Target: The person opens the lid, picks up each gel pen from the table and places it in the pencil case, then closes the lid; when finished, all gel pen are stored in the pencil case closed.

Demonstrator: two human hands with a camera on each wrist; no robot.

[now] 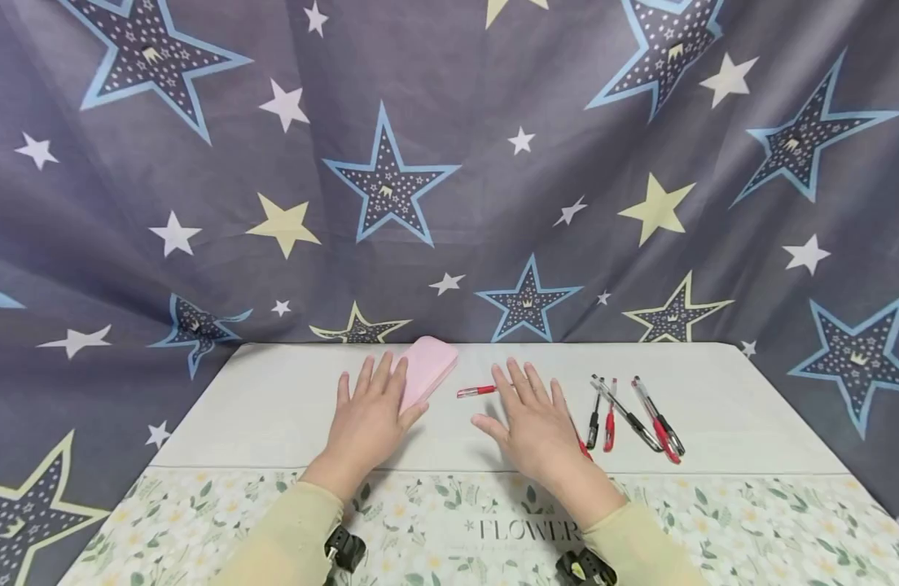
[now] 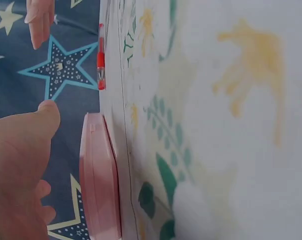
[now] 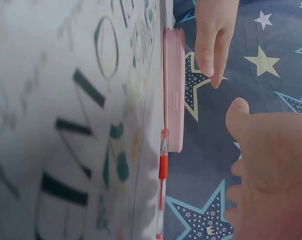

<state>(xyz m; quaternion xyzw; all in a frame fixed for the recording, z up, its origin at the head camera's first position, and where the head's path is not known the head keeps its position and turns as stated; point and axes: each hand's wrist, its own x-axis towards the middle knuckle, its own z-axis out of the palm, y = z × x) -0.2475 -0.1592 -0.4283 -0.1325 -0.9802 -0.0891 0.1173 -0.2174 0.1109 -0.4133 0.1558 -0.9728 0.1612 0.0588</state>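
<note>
My left hand (image 1: 370, 421) is spread with straight fingers just left of a pink case (image 1: 429, 370), its fingertips overlapping the case's edge in the head view. In the left wrist view the closed case (image 2: 98, 180) lies flat, and the hand hovers above the table beside it. My right hand (image 1: 532, 425), also spread and holding nothing, hovers over the white table between a red pen (image 1: 477, 391) and a group of pens. Part of that red pen is hidden behind the fingers. Another red pen (image 1: 585, 449) shows partly from beneath the right hand.
Right of the right hand lie several black and red pens, among them a black pen (image 1: 593, 427), a red pen (image 1: 609, 431) and a red pen (image 1: 665, 439). A floral cloth (image 1: 420, 529) covers the near side of the table (image 1: 274, 407). A star-patterned curtain (image 1: 449, 212) hangs behind.
</note>
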